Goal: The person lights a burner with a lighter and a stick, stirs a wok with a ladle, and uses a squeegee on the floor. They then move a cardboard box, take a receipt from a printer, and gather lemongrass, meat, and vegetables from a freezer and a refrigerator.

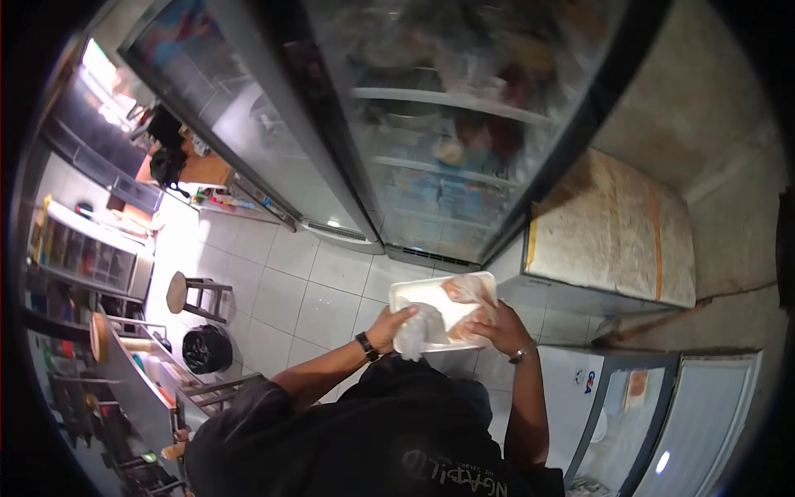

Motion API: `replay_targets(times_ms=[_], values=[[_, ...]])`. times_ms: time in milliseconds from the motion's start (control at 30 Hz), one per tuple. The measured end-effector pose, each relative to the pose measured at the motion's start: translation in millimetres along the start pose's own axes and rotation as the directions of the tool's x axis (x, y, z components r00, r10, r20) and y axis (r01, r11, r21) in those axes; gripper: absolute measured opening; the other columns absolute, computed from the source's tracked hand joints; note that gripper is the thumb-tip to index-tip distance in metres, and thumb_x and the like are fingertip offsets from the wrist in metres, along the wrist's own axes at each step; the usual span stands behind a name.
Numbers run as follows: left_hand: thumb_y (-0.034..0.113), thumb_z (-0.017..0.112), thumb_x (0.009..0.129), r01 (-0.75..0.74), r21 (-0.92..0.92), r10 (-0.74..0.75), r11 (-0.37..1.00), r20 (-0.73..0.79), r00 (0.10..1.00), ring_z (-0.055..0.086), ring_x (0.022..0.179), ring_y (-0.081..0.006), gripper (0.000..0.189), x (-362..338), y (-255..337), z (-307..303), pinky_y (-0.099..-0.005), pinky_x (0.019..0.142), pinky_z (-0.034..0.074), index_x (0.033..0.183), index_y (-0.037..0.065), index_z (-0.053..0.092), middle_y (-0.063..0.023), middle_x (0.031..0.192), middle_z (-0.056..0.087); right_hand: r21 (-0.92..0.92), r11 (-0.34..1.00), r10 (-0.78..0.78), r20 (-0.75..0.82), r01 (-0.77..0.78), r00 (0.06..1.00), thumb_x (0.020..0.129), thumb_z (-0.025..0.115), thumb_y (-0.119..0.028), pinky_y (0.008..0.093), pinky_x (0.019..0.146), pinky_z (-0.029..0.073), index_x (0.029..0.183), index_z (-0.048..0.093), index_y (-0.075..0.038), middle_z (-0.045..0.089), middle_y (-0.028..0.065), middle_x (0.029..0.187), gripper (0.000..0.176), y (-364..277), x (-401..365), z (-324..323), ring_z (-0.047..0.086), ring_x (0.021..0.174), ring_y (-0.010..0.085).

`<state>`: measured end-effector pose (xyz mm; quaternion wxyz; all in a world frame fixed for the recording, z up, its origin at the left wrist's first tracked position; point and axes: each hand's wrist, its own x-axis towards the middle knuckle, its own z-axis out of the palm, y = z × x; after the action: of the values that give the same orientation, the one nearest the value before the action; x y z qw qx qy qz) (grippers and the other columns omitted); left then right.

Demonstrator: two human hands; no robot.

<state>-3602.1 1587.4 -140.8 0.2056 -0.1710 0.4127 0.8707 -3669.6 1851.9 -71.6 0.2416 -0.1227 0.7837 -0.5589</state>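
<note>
A white rectangular tray (403, 291) is held level in front of my body. My left hand (387, 329) grips its left side, thumb over the rim. On the right side my right hand (505, 331) grips the tray, its thumb reaching in over a bag. Inside lie a whitish plastic bag (421, 330) at the left and a clear bag with orange-pink contents (465, 288) at the upper right. Below that is another bag with orange-pink contents (464, 325), close to my right thumb. What exactly the bags contain I cannot make out.
Tall glass-door refrigerators (447, 166) stand ahead. A chest with a worn cover (613, 232) is at the right, above a white freezer (571, 389). On the left are a wooden stool (178, 291), a black garbage bag (207, 348) and the tiled floor (319, 306).
</note>
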Motion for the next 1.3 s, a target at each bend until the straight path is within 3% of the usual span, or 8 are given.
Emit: replay_targets(times_ms=[200,333,500,600,767,900,1133,1300], values=[[0.024,0.063,0.084,-0.314,-0.254,0.256,0.915,-0.234,0.938,0.062,0.088,-0.0196,0.042,-63.8,27.4,-81.6,-0.0331,0.076,0.053,0.116,-0.001,0.051,-0.0109,0.101,0.061,-0.29,0.932,-0.094,0.387,0.218,0.917,0.075,0.074,-0.035,0.0312,0.088,0.043,0.127,0.045,-0.001,0.06,0.0124,0.107,0.068,-81.8,108.8,77.5,0.056,0.097,0.0188],[0.025,0.058,0.088,-0.53,-0.275,0.368,0.802,-0.471,0.802,0.062,0.089,-0.0198,0.036,-130.1,22.3,-91.3,-0.0333,0.078,0.053,0.114,0.0,0.052,-0.0094,0.1,0.062,-0.377,0.843,-0.35,0.159,0.384,0.923,0.076,0.071,-0.038,0.0374,0.094,0.042,0.132,0.036,0.003,0.052,0.023,0.123,0.078,-167.1,169.1,102.7,0.053,0.112,0.0309],[0.023,0.049,0.094,-0.638,-0.349,0.314,0.686,-0.649,0.693,0.062,0.09,-0.0201,0.03,-198.3,-9.6,-118.7,-0.0348,0.079,0.053,0.114,0.001,0.051,-0.0092,0.103,0.061,-0.883,-0.103,-0.828,0.331,0.459,0.452,0.082,0.061,-0.039,0.0461,0.108,0.024,0.127,0.047,-0.002,0.046,0.0123,0.131,0.061,-270.3,247.9,128.3,0.034,0.129,0.0289],[0.023,0.047,0.095,-0.736,-0.212,0.384,0.643,-0.743,0.548,0.062,0.092,-0.0219,0.031,-226.8,-31.2,-143.2,-0.0366,0.08,0.053,0.115,0.0,0.05,-0.011,0.104,0.061,-0.899,-0.234,-0.794,0.396,0.369,0.461,0.086,0.052,-0.045,0.0474,0.11,0.017,0.124,0.05,-0.002,0.048,0.0106,0.13,0.058,-299.4,278.2,152.7,0.034,0.129,0.0271],[0.023,0.052,0.092,-0.726,-0.258,0.36,0.637,-0.733,0.577,0.062,0.094,-0.0228,0.036,-220.9,-27.2,-170.0,-0.0367,0.082,0.052,0.117,-0.003,0.049,-0.0126,0.106,0.061,-0.838,-0.526,-0.429,0.407,0.142,0.807,0.092,0.024,-0.058,0.0475,0.113,-0.002,0.113,0.063,-0.003,0.059,0.0094,0.118,0.07,-310.9,319.5,166.5,0.036,0.128,0.0236],[0.027,0.06,0.086,-0.679,-0.198,0.329,0.707,-0.758,0.563,0.062,0.092,-0.0232,0.047,-224.2,-3.2,-217.4,-0.0359,0.081,0.052,0.118,-0.005,0.048,-0.0143,0.106,0.06,-0.911,-0.403,-0.266,0.209,0.088,0.941,0.094,0.018,-0.053,0.0444,0.112,0.005,0.11,0.064,-0.004,0.061,0.011,0.116,0.07,-298.6,350.2,185.1,0.045,0.121,0.0246],[0.026,0.061,0.085,-0.605,-0.088,0.414,0.792,-0.651,0.637,0.062,0.092,-0.0217,0.044,-219.5,107.3,-291.1,-0.0352,0.078,0.053,0.116,-0.002,0.049,-0.0117,0.104,0.061,-0.916,-0.401,-0.599,0.285,0.027,0.748,0.094,0.028,-0.049,0.04,0.103,0.023,0.09,0.071,-0.003,0.067,0.0132,0.094,0.064,-273.8,362.8,182.2,0.053,0.107,0.0251],[0.026,0.061,0.085,-0.536,-0.099,0.372,0.838,-0.616,0.695,0.062,0.092,-0.0218,0.043,-207.8,153.4,-325.9,-0.0355,0.079,0.053,0.116,-0.002,0.049,-0.0118,0.104,0.06,-0.935,-0.339,-0.522,0.098,-0.101,0.847,0.091,0.044,-0.04,0.0397,0.093,0.029,0.082,0.072,-0.006,0.067,0.0084,0.084,0.045,-263.4,326.1,218.8,0.051,0.099,0.0225]])
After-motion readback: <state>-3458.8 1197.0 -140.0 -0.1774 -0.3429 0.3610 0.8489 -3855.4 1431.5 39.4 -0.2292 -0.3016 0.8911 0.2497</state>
